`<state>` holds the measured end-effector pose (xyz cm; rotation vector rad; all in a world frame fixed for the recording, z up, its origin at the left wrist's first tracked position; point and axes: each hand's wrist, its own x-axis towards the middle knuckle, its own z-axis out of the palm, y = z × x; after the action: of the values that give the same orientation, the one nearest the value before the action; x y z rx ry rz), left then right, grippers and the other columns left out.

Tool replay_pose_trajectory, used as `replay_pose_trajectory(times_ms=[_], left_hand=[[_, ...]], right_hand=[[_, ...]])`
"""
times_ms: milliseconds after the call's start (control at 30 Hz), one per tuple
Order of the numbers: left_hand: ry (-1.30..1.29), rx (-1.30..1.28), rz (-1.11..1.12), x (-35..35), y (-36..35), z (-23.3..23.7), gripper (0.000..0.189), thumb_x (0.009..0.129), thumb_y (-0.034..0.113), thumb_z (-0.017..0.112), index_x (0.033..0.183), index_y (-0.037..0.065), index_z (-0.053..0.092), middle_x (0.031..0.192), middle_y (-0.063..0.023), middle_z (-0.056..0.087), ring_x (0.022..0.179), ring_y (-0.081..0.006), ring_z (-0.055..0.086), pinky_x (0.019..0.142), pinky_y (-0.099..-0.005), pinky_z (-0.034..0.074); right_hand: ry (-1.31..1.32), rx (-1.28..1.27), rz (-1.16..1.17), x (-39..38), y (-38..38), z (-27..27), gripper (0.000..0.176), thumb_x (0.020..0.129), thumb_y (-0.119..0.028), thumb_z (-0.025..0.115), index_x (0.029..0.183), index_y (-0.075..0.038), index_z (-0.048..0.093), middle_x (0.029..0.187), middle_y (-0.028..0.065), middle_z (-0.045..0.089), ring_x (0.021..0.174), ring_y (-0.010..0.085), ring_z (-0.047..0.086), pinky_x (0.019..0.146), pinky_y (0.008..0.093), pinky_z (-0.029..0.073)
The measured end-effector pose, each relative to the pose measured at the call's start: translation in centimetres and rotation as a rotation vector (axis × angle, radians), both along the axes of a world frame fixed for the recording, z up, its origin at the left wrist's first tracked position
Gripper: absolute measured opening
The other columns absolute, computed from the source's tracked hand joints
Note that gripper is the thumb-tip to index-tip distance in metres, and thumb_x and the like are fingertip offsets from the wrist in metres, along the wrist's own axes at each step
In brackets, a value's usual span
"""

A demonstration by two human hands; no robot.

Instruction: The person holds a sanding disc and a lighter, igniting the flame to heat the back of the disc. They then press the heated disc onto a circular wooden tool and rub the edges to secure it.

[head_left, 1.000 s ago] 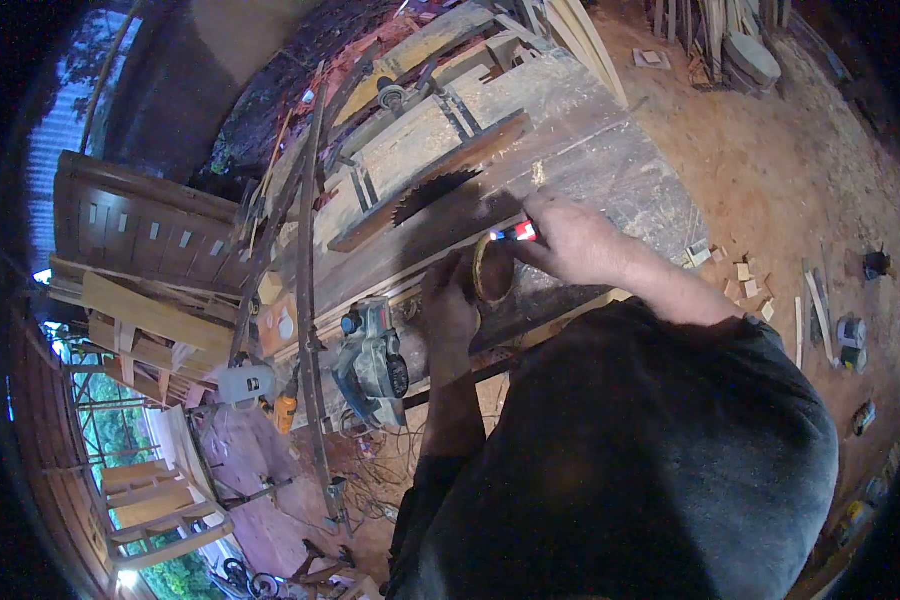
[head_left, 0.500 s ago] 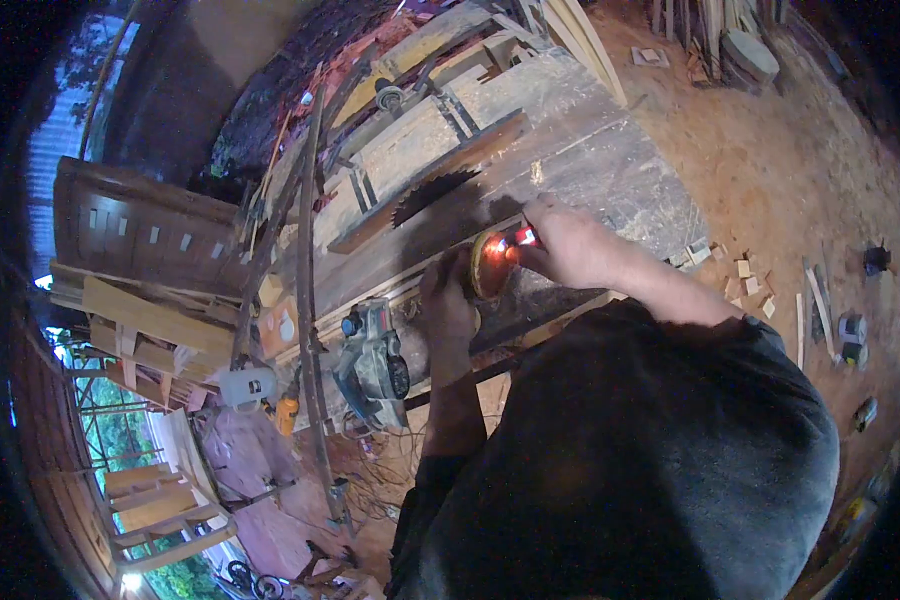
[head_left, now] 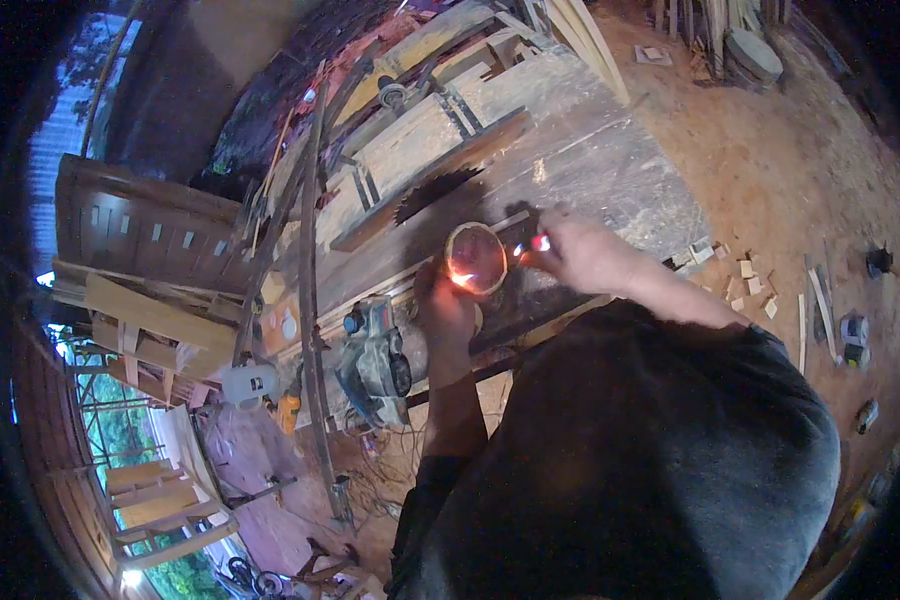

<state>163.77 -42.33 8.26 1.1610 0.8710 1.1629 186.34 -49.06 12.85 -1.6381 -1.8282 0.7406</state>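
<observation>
My left hand [head_left: 450, 308] grips a round, bowl-like piece [head_left: 478, 258] with a pale rim and a reddish-brown inside. A bright orange glow shows at its lower left edge, by my fingers. To the right of it, my right hand [head_left: 575, 252] is closed around a small red lighter [head_left: 541, 243], with a bright spot at the tip. The lighter is apart from the round piece. Both hands are above the wooden saw table [head_left: 620, 190]. Just beyond them, a toothed circular saw blade [head_left: 435, 194] sticks up from the tabletop.
A teal and grey power tool [head_left: 375, 355] lies left of my left hand. A long dark bar [head_left: 311, 260] crosses the table's left side. A white jug [head_left: 247, 384] stands beyond it. Wood offcuts [head_left: 750, 285] are scattered on the dirt floor at right.
The round piece has turned so its open face shows more toward me. My right hand and the lighter have drawn slightly right, away from it. The glow has shifted to its lower left edge.
</observation>
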Motion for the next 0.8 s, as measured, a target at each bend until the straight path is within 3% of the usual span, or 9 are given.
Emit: replay_pose_trajectory(times_ms=[33,67,100,200,300,367,433,700,800], left_hand=[[-0.177,-0.113,0.033,-0.4,0.0,-0.3,0.035,0.092,0.018,0.050,0.121,-0.001,0.054,0.120,-0.0142,0.058,0.110,-0.0275,0.057,0.095,-0.0455,0.048],[0.409,0.282,0.032,-1.3,0.6,-1.0,0.037,0.094,0.026,0.047,0.120,0.000,0.055,0.119,-0.0132,0.059,0.111,-0.0279,0.056,0.097,-0.0473,0.045],[0.413,0.281,0.042,-1.5,0.4,-0.8,0.037,0.094,0.026,0.047,0.120,0.000,0.055,0.119,-0.0132,0.059,0.111,-0.0279,0.056,0.097,-0.0473,0.045],[-0.586,-0.337,-0.153,-2.4,0.2,0.6,0.043,0.096,0.037,0.042,0.119,0.002,0.054,0.118,-0.0126,0.060,0.108,-0.0288,0.057,0.097,-0.0431,0.045],[-0.661,-0.290,-0.223,-3.6,-0.2,1.3,0.039,0.096,0.032,0.043,0.123,0.006,0.051,0.118,-0.0113,0.060,0.109,-0.0278,0.057,0.095,-0.0438,0.047],[0.347,0.104,0.116,-4.3,-0.8,1.8,0.032,0.097,0.021,0.042,0.120,0.002,0.052,0.117,-0.0138,0.058,0.108,-0.0254,0.057,0.093,-0.0400,0.048],[-0.546,-0.352,0.042,-4.6,-0.6,2.4,0.033,0.094,0.031,0.047,0.117,0.010,0.057,0.117,-0.0102,0.060,0.108,-0.0274,0.058,0.092,-0.0443,0.049],[-0.512,-0.019,-0.008,-6.0,-2.8,9.2,0.044,0.093,0.040,0.044,0.119,0.006,0.056,0.114,-0.0123,0.060,0.105,-0.0263,0.059,0.093,-0.0429,0.047],[-0.922,-0.262,0.099,-8.7,-3.2,12.2,0.036,0.091,0.038,0.050,0.105,0.009,0.063,0.102,-0.0096,0.066,0.096,-0.0268,0.063,0.089,-0.0440,0.050]], right_hand=[[-0.001,-0.043,-0.095,0.6,0.3,-0.8,0.040,0.084,-0.036,0.064,0.101,0.000,0.055,0.100,0.0228,0.057,0.090,0.0408,0.058,0.079,0.0476,0.047],[-0.001,-0.084,-0.188,1.2,0.7,-1.7,0.044,0.084,-0.037,0.063,0.105,0.001,0.055,0.100,0.0236,0.057,0.091,0.0417,0.058,0.080,0.0479,0.046],[-0.012,-0.122,-0.229,2.1,1.1,-3.2,0.048,0.085,-0.039,0.062,0.108,0.002,0.054,0.103,0.0261,0.058,0.095,0.0428,0.057,0.082,0.0482,0.047],[-0.026,-0.200,-0.310,4.1,1.3,-7.6,0.052,0.085,-0.039,0.062,0.115,0.002,0.051,0.107,0.0288,0.058,0.100,0.0439,0.057,0.084,0.0485,0.047],[-0.042,-0.190,-0.318,6.1,1.1,-12.9,0.051,0.083,-0.034,0.064,0.118,0.000,0.049,0.107,0.0292,0.058,0.100,0.0437,0.058,0.084,0.0483,0.047],[-0.050,-0.136,-0.266,6.7,0.7,-14.4,0.051,0.082,-0.031,0.066,0.120,-0.001,0.049,0.106,0.0292,0.058,0.099,0.0436,0.058,0.083,0.0482,0.047],[-0.061,-0.210,-0.428,6.4,-0.1,-15.1,0.048,0.080,-0.025,0.067,0.120,-0.002,0.051,0.106,0.0286,0.058,0.100,0.0431,0.058,0.083,0.0475,0.048],[-0.071,-0.062,-0.402,7.5,-0.2,-19.8,0.039,0.079,-0.017,0.063,0.114,-0.001,0.057,0.102,0.0238,0.061,0.096,0.0415,0.059,0.080,0.0459,0.049],[-0.063,0.018,-0.410,7.6,0.0,-21.4,0.032,0.086,-0.027,0.060,0.103,0.000,0.059,0.090,0.0237,0.062,0.087,0.0415,0.060,0.074,0.0441,0.047]])
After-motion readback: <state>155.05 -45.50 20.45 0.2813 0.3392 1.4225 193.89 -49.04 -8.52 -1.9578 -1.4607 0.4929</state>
